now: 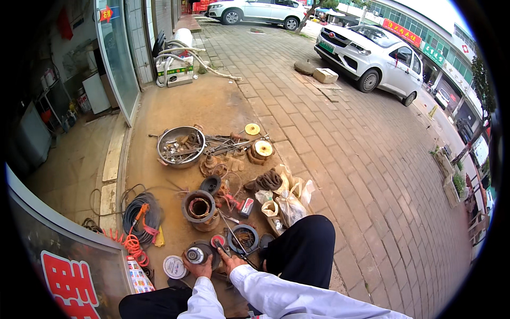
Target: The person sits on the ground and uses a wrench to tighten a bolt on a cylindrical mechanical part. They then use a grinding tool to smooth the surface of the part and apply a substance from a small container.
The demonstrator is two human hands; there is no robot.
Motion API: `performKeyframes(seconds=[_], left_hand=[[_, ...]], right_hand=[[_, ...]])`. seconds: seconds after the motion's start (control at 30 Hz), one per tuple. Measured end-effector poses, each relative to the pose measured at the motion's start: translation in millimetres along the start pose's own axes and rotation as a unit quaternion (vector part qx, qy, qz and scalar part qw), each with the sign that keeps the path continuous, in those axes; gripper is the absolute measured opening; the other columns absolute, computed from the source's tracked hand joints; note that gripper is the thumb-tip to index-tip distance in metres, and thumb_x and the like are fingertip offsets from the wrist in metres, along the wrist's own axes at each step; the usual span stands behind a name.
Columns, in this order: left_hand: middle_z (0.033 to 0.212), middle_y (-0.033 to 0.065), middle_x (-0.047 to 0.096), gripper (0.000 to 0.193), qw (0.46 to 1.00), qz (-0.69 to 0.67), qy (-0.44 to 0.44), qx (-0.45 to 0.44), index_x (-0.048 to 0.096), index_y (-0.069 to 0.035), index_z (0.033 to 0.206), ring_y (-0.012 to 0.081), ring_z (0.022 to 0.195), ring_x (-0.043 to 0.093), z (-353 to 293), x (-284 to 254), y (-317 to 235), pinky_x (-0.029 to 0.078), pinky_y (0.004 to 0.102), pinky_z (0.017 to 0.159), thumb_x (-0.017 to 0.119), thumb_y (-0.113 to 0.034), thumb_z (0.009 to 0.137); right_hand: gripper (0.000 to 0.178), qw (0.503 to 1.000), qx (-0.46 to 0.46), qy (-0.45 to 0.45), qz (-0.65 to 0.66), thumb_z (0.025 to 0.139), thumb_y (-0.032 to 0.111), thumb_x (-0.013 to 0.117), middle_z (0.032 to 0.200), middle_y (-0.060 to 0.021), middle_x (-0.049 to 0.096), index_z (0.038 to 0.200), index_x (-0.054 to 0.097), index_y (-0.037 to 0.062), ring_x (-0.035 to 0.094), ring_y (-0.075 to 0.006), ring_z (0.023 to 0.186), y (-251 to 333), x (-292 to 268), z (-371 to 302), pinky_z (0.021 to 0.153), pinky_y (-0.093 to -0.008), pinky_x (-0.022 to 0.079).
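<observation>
My left hand point(198, 269) is wrapped round the near side of a round metal part point(196, 255) with a bright, stepped centre like a shaft end or bearing. Just right of it, my right hand point(230, 262) grips a slim dark-handled tool point(219, 246); its tip is too small to make out. That tip lies by a small round red tin point(218, 240). A grey ring-shaped dish point(231, 234) of rusty bolts sits beyond my right hand, a long thin rod across it. Beyond both hands stands a rusty motor housing point(200, 210), its open end up.
A red cordless power tool point(234, 203) lies right of the housing. Farther off is a metal basin point(181, 147) of parts. Coiled black hose point(142, 215) and an orange coiled air line point(136, 248) lie left, near the glass door. Plastic bags point(290, 204) stand by my right knee.
</observation>
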State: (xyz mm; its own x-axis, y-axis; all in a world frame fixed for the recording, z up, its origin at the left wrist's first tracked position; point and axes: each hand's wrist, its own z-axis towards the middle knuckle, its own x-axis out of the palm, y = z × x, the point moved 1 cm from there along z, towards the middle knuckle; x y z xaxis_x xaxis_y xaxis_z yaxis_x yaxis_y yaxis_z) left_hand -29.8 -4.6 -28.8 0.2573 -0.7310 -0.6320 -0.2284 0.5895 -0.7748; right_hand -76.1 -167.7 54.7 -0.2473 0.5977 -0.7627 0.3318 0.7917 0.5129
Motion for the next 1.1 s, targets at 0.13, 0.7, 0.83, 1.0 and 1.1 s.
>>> performKeyframes(seconds=[0.13,0.7,0.83,1.0,1.1], left_hand=[[0.152,0.0216,0.032,0.122,0.991,0.045,0.115,0.055,0.028,-0.002,0.15,0.0405,0.141,0.03,19.9,-26.2,-12.2,0.022,0.0489,0.12,0.095,-0.034,0.054],[0.15,0.0216,0.035,0.121,0.996,0.007,0.081,0.023,0.028,-0.003,0.151,0.0424,0.141,0.03,15.3,-12.9,-7.6,0.025,0.0502,0.119,0.095,-0.032,0.054],[0.148,0.025,0.034,0.122,0.984,0.059,0.162,0.053,0.028,-0.003,0.151,0.0433,0.141,0.03,30.5,-28.3,-19.3,0.026,0.0499,0.118,0.093,-0.045,0.057],[0.151,0.0226,0.036,0.12,0.968,0.116,0.209,0.072,0.028,-0.003,0.151,0.0421,0.14,0.031,30.4,-31.9,-30.7,0.025,0.049,0.118,0.088,-0.054,0.061],[0.15,0.0226,0.036,0.12,0.98,0.093,0.142,0.102,0.027,-0.002,0.151,0.0417,0.14,0.032,25.3,-30.0,-29.3,0.024,0.0494,0.119,0.09,-0.049,0.061]], right_hand=[[0.056,0.999,0.004,0.032,-0.005,0.102,0.04,0.047,0.099,-0.0286,0.065,0.153,0.025,0.051,0.069,-0.0457,0.084,-16.0,11.4,-17.5,0.073,-0.0543,0.056],[0.058,0.999,0.0,0.041,-0.008,0.102,0.033,0.045,0.108,-0.0281,0.064,0.155,0.025,0.0453,0.068,-0.045,0.093,5.8,-16.4,-1.1,0.079,-0.0532,0.055],[0.065,0.999,-0.035,0.007,0.006,0.097,0.026,0.05,0.098,-0.0304,0.063,0.155,0.028,0.0439,0.067,-0.0485,0.087,-16.6,-1.2,-23.6,0.077,-0.0558,0.054],[0.059,1.0,-0.006,-0.016,-0.001,0.099,0.025,0.05,0.098,-0.0267,0.065,0.153,0.034,0.0411,0.066,-0.0475,0.089,-7.3,-9.4,6.1,0.079,-0.056,0.053],[0.062,0.999,0.009,0.028,-0.016,0.096,0.021,0.055,0.095,-0.0274,0.066,0.153,0.036,0.039,0.066,-0.0479,0.088,-3.8,-12.0,-29.7,0.079,-0.0566,0.053]])
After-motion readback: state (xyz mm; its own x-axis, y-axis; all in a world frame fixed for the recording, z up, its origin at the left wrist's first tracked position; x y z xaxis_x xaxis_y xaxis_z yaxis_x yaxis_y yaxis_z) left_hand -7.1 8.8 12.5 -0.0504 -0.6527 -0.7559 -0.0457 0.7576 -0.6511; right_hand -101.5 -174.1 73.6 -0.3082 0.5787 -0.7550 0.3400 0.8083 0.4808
